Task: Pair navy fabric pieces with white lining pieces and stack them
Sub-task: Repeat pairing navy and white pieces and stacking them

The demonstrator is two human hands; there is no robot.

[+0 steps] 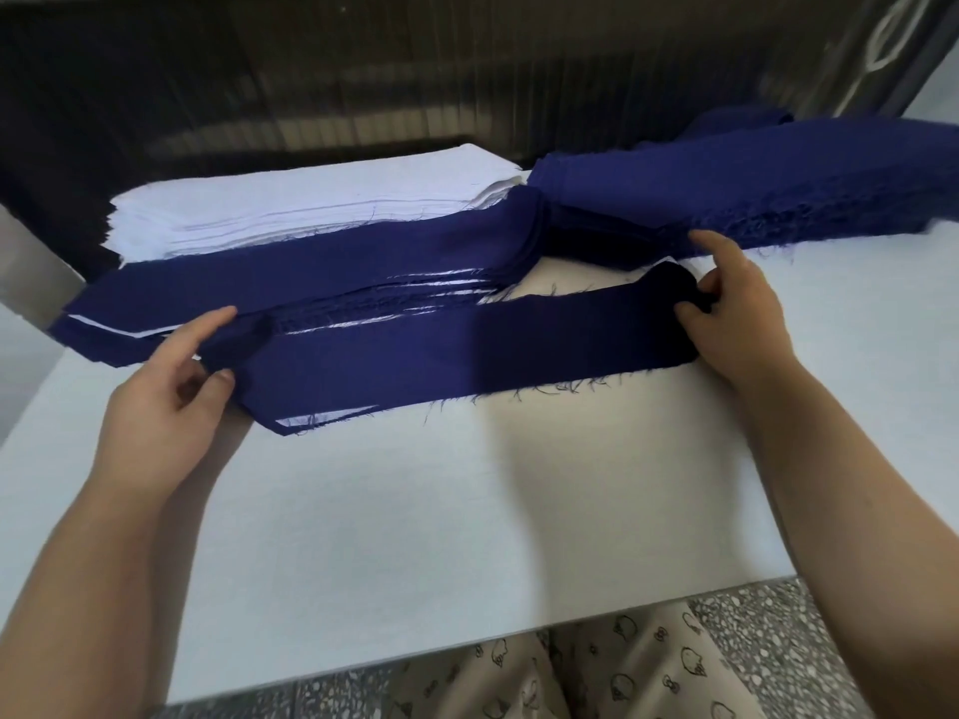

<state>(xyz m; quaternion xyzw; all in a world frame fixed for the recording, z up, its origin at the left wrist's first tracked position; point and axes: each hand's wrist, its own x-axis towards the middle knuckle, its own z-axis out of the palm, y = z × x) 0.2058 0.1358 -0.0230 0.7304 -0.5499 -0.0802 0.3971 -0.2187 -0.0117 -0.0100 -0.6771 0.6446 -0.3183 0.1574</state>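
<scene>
Navy fabric piece lay across the middle of the table, your left hand pinching its left end and your right hand gripping its right end.

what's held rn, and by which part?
A long navy fabric strip, white lining peeking beneath: left hand pinches its left end, right hand grips its rounded right end.

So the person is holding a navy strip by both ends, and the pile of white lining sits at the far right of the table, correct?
Not quite. The head view shows the pile of white lining at the far left of the table; a navy pile lies at the far right. The left hand and right hand do hold the navy strip by its ends.
</scene>
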